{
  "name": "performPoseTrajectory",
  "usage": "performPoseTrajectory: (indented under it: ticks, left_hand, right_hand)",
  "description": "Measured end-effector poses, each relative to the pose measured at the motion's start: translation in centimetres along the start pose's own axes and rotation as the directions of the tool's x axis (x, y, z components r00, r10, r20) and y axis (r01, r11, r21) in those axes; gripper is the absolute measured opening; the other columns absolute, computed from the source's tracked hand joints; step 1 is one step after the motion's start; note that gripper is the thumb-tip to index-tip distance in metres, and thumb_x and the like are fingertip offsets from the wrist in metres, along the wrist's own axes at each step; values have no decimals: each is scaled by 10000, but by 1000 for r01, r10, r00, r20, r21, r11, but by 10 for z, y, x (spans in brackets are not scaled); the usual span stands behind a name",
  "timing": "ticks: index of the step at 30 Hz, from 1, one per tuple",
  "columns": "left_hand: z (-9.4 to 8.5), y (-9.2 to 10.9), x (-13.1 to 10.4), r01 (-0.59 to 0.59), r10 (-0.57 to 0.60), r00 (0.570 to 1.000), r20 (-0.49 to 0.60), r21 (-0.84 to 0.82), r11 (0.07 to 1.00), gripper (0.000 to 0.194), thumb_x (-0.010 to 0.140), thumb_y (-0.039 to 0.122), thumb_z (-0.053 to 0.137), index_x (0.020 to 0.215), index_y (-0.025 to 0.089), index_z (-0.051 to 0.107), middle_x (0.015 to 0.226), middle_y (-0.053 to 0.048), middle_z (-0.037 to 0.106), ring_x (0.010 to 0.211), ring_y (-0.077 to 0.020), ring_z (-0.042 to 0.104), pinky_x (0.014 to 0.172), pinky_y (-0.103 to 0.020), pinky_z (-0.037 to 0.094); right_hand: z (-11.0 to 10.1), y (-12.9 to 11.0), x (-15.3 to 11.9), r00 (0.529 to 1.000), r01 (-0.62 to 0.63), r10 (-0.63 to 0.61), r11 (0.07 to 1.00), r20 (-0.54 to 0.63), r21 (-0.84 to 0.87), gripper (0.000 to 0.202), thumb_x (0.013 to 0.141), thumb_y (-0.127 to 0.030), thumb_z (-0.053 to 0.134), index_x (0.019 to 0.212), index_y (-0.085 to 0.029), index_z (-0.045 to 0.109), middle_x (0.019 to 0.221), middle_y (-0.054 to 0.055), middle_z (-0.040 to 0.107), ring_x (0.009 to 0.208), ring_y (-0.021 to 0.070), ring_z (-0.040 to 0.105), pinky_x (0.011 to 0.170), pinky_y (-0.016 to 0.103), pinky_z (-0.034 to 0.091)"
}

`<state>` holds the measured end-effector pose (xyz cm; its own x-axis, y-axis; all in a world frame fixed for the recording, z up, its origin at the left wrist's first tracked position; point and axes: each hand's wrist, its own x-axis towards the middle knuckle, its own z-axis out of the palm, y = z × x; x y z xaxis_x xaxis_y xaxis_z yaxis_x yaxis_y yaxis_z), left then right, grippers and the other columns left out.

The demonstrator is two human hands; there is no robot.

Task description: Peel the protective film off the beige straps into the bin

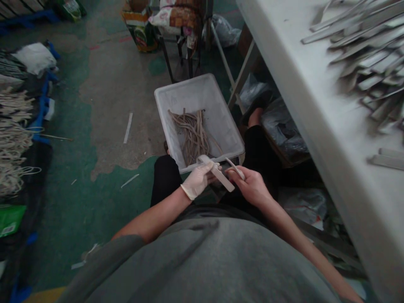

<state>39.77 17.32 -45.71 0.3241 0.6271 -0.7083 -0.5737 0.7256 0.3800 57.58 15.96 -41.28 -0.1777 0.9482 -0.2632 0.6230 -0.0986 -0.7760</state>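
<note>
My left hand [198, 179], in a thin whitish glove, is closed on a pale flat strip [224, 179] that loops over the fingers and slants down to the right. Just right of it, my bare right hand [251, 183] is closed around a thin, light-coloured piece [235, 167] with a narrow end pointing up-left; what it is I cannot make out. Both hands are above my lap, at the near edge of a white plastic bin [195, 90]. Inside the bin lies a heap of grey-brown strips [194, 134].
A white table [293, 80] on the right bears many flat grey strips [372, 54]. Bundled cords [14, 134] lie at the far left. Beyond the bin are a cloth-covered stool [183, 19] and a cardboard box [139, 25]. Plastic bags [280, 126] sit under the table.
</note>
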Motion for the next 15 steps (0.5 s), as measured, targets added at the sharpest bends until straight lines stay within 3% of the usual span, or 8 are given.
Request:
performPoseTrajectory:
  ticks: [2, 5, 8, 10, 15]
  left_hand:
    - [-4, 18, -2, 45, -47, 998, -42, -32, 998, 190, 928, 230, 542, 910, 120, 695, 901, -99, 727, 823, -182, 681, 818, -319, 533]
    - [-7, 30, -5, 89, -92, 994, -56, -46, 995, 210, 947, 224, 508, 898, 119, 683, 882, -92, 718, 783, -165, 679, 795, -301, 540]
    - [-2, 20, -8, 123, -126, 990, -66, -51, 991, 214, 947, 219, 504, 876, 125, 682, 848, -78, 709, 739, -158, 667, 760, -295, 544]
    - [4, 10, -10, 154, -155, 988, -16, -59, 986, 238, 954, 221, 485, 869, 124, 686, 834, -74, 703, 723, -156, 657, 750, -289, 541]
    - [14, 11, -15, 93, -89, 991, 103, -39, 995, 292, 949, 145, 408, 911, 117, 695, 869, -72, 711, 780, -160, 664, 751, -276, 541]
  right_hand:
    - [-7, 7, -8, 985, 144, -144, 990, -98, -3, 287, 929, -319, 491, 1079, -187, 697, 997, 66, 727, 856, 196, 677, 748, 279, 502]
    - [-12, 9, -21, 923, 362, -378, 916, -70, -175, 334, 905, -227, 533, 1212, -230, 663, 1349, 72, 592, 1100, 223, 636, 855, 293, 504]
    - [-6, -1, -24, 891, 433, -453, 825, 33, -363, 279, 918, -240, 559, 1157, -276, 700, 1367, 42, 580, 945, 198, 689, 727, 265, 504]
    - [0, -6, -18, 891, 436, -448, 791, 78, -429, 238, 921, -241, 562, 1089, -282, 725, 1352, 30, 593, 826, 173, 695, 700, 265, 491]
    - [11, -6, 9, 888, 443, -456, 806, 67, -392, 246, 919, -208, 517, 1071, -233, 708, 1341, 53, 602, 827, 169, 696, 719, 259, 488]
